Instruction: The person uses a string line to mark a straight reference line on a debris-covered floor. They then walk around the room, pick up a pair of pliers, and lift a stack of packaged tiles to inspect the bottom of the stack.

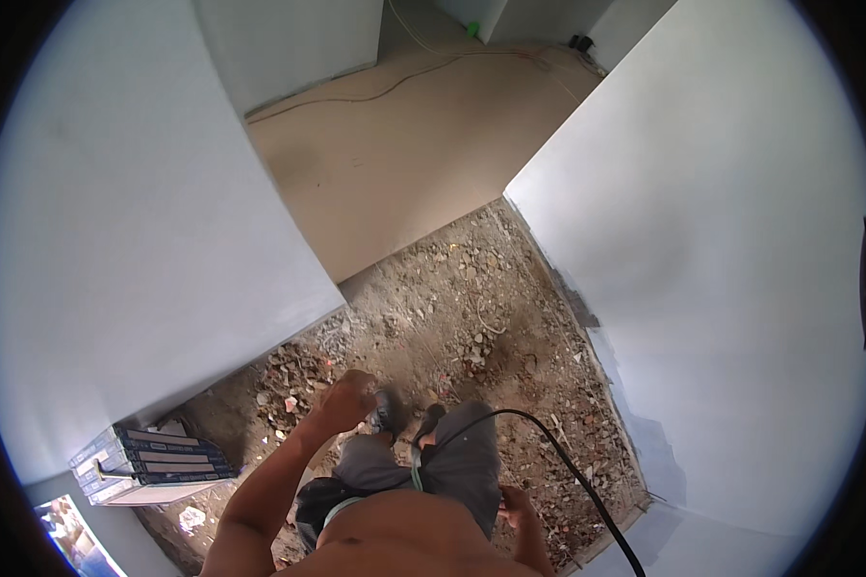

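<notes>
My left hand (344, 402) hangs in front of my left leg, above the rubble floor (423, 308). Its fingers look curled in, and I see nothing held in it. Beside my right thigh is my right hand (518, 506), low and partly cut off by my body, so its grip is unclear. Grey trousers (460, 452) and dark shoes (387, 412) show below me. A black cable (573, 464) curves across from my right leg to the lower edge.
Stacked flat boxes (168, 462) stand against the left wall (154, 221). Ahead, the rubble meets the edge of a smooth beige floor (394, 183), where a thin cable (375, 96) lies. A pale wall (702, 240) rises on the right. Loose stones (476, 351) cover the ground.
</notes>
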Demonstrator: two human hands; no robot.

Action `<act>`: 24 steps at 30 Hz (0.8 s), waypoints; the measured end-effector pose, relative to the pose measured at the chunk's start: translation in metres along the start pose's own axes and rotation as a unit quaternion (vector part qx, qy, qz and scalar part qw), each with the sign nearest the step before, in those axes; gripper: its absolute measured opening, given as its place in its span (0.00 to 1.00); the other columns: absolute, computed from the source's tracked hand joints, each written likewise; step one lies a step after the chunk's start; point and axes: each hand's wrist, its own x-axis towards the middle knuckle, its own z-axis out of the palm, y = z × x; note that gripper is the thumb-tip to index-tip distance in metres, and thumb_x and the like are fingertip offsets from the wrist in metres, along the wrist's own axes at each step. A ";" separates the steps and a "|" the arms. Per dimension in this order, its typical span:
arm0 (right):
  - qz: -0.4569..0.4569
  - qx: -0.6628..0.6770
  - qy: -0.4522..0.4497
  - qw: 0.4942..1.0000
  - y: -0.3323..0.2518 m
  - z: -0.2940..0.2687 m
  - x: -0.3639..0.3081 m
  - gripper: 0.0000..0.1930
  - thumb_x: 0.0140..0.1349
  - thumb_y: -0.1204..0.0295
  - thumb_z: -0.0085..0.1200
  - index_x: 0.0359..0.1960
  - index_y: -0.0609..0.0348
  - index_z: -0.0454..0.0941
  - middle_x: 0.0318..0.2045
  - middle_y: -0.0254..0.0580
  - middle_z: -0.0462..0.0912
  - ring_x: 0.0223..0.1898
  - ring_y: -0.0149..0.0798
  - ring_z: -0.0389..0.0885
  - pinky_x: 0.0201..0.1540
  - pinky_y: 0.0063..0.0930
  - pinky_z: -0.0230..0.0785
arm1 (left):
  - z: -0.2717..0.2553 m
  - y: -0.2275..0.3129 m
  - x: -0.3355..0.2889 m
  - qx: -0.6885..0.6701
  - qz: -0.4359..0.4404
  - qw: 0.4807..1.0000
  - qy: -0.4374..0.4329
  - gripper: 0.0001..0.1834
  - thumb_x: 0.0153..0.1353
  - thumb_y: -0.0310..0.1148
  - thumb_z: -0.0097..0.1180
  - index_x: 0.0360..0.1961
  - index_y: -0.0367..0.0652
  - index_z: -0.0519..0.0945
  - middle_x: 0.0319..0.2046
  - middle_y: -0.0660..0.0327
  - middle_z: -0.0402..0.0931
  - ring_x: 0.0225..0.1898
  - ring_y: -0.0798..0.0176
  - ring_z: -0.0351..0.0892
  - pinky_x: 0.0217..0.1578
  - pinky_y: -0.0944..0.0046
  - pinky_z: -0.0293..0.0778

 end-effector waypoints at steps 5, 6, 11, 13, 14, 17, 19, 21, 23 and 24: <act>0.106 0.250 -0.022 0.962 -0.084 0.001 0.059 0.17 0.68 0.68 0.42 0.53 0.62 0.75 0.47 0.51 0.80 0.42 0.47 0.80 0.42 0.38 0.72 | -0.019 0.024 0.099 0.043 -0.014 0.999 0.026 0.26 0.60 0.46 0.57 0.54 0.38 0.74 0.52 0.47 0.73 0.53 0.44 0.74 0.54 0.53 0.70; 0.064 0.110 -0.045 0.991 -0.092 -0.013 0.085 0.14 0.67 0.69 0.43 0.47 0.63 0.77 0.42 0.49 0.80 0.38 0.45 0.78 0.38 0.39 0.70 | -0.021 0.028 0.117 0.032 -0.033 0.998 0.032 0.27 0.60 0.46 0.57 0.54 0.38 0.74 0.52 0.46 0.73 0.54 0.44 0.73 0.55 0.52 0.69; 0.024 0.059 -0.012 0.998 -0.258 -0.072 0.149 0.08 0.62 0.71 0.50 0.31 0.62 0.77 0.25 0.40 0.76 0.26 0.35 0.70 0.27 0.39 0.63 | -0.041 0.044 0.197 0.090 -0.114 0.988 0.051 0.28 0.59 0.46 0.58 0.54 0.37 0.74 0.52 0.44 0.73 0.55 0.44 0.72 0.56 0.52 0.68; -0.124 -0.415 0.001 0.902 -0.285 -0.118 0.242 0.09 0.59 0.67 0.53 0.35 0.58 0.80 0.28 0.42 0.81 0.33 0.36 0.80 0.28 0.36 0.70 | -0.042 0.058 0.235 0.104 -0.127 0.984 0.066 0.28 0.59 0.46 0.58 0.54 0.37 0.74 0.52 0.44 0.73 0.55 0.44 0.72 0.57 0.52 0.67; -0.132 -0.491 0.027 0.861 -0.313 -0.134 0.275 0.10 0.57 0.65 0.55 0.37 0.56 0.81 0.30 0.43 0.83 0.36 0.36 0.84 0.28 0.35 0.73 | -0.050 0.072 0.252 0.087 -0.133 0.985 0.072 0.27 0.59 0.45 0.58 0.53 0.37 0.75 0.52 0.44 0.73 0.56 0.44 0.72 0.57 0.52 0.67; -0.184 -0.114 0.031 0.976 -0.466 -0.165 0.275 0.07 0.56 0.70 0.57 0.31 0.59 0.74 0.26 0.44 0.80 0.27 0.40 0.82 0.24 0.34 0.73 | -0.072 0.110 0.294 0.045 -0.148 0.984 0.090 0.25 0.59 0.44 0.59 0.53 0.37 0.76 0.51 0.44 0.74 0.54 0.44 0.73 0.56 0.53 0.68; -0.256 -0.002 0.034 0.966 -0.565 -0.193 0.265 0.09 0.55 0.73 0.58 0.27 0.60 0.69 0.23 0.44 0.79 0.22 0.42 0.81 0.21 0.33 0.73 | -0.085 0.140 0.334 -0.039 -0.137 0.988 0.065 0.21 0.58 0.43 0.61 0.48 0.40 0.79 0.47 0.48 0.77 0.50 0.51 0.77 0.53 0.56 0.71; -0.298 0.063 0.035 0.952 -0.663 -0.204 0.239 0.08 0.54 0.75 0.59 0.25 0.61 0.70 0.20 0.42 0.77 0.19 0.36 0.78 0.18 0.30 0.70 | -0.094 0.162 0.372 -0.138 -0.127 0.982 0.035 0.18 0.57 0.42 0.62 0.44 0.42 0.82 0.44 0.52 0.79 0.46 0.56 0.79 0.50 0.58 0.72; -0.354 0.049 0.007 0.934 -0.734 -0.215 0.223 0.09 0.55 0.73 0.58 0.24 0.62 0.71 0.19 0.39 0.76 0.17 0.32 0.75 0.19 0.28 0.67 | -0.099 0.185 0.418 -0.152 -0.090 0.981 -0.075 0.16 0.58 0.43 0.61 0.40 0.43 0.84 0.41 0.54 0.81 0.43 0.58 0.80 0.49 0.60 0.73; -0.366 0.043 0.004 0.930 -0.765 -0.212 0.208 0.09 0.55 0.73 0.58 0.24 0.62 0.71 0.18 0.39 0.76 0.17 0.32 0.74 0.19 0.28 0.66 | -0.098 0.195 0.443 -0.159 -0.072 0.976 -0.127 0.15 0.58 0.43 0.61 0.38 0.43 0.84 0.40 0.56 0.81 0.42 0.59 0.80 0.49 0.60 0.73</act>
